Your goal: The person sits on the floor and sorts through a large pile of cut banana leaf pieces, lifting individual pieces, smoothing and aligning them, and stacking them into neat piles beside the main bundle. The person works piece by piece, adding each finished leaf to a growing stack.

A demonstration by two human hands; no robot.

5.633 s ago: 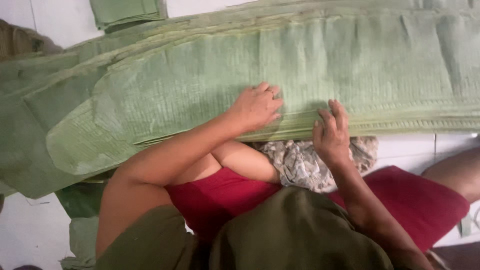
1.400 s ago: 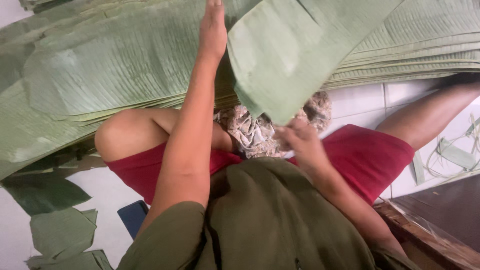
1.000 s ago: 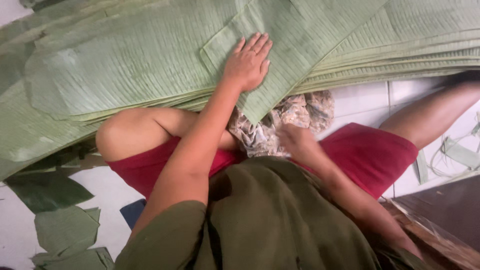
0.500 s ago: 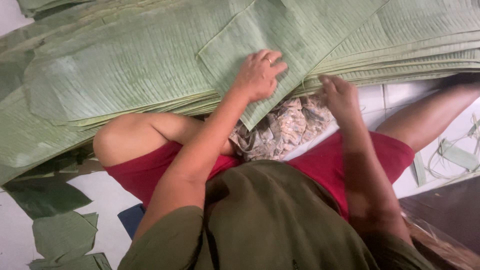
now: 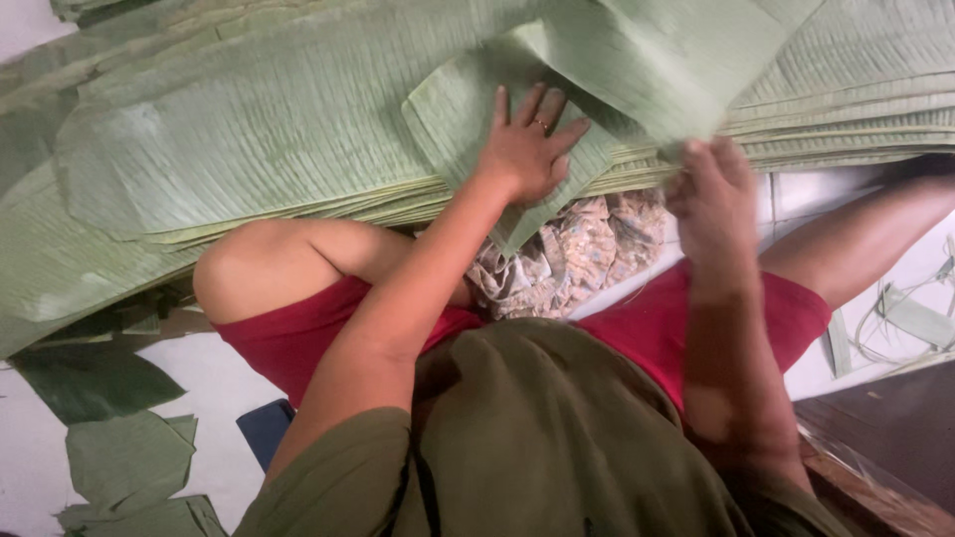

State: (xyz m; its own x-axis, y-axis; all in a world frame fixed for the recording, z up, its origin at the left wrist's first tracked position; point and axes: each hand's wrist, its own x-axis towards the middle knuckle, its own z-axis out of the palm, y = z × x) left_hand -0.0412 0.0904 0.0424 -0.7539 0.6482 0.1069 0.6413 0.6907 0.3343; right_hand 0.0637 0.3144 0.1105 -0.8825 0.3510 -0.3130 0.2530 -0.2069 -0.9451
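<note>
Since half a second ago the right hand (image 5: 711,194) has come up from beside the patterned cloth (image 5: 577,249) to the near edge of the leaf stack (image 5: 249,149), and the top leaf piece (image 5: 597,70) has lifted and folded further over. The left hand (image 5: 522,149) lies flat, fingers spread wide, pressing the folded leaf section (image 5: 468,109) down onto the stack, ring on one finger. The right hand is motion-blurred; it seems to pinch the hanging edge of that top piece, but whether the grip is closed I cannot tell. The stack sits across the person's knees, just above the red shorts (image 5: 298,333), with leaf scraps (image 5: 129,457) on the white floor (image 5: 219,388) at lower left. To do this well, I judge: keep the left palm weight steady so lower leaves don't slide, and draw the edge along the ribs, not across, since these leaves likely tear easily.
</note>
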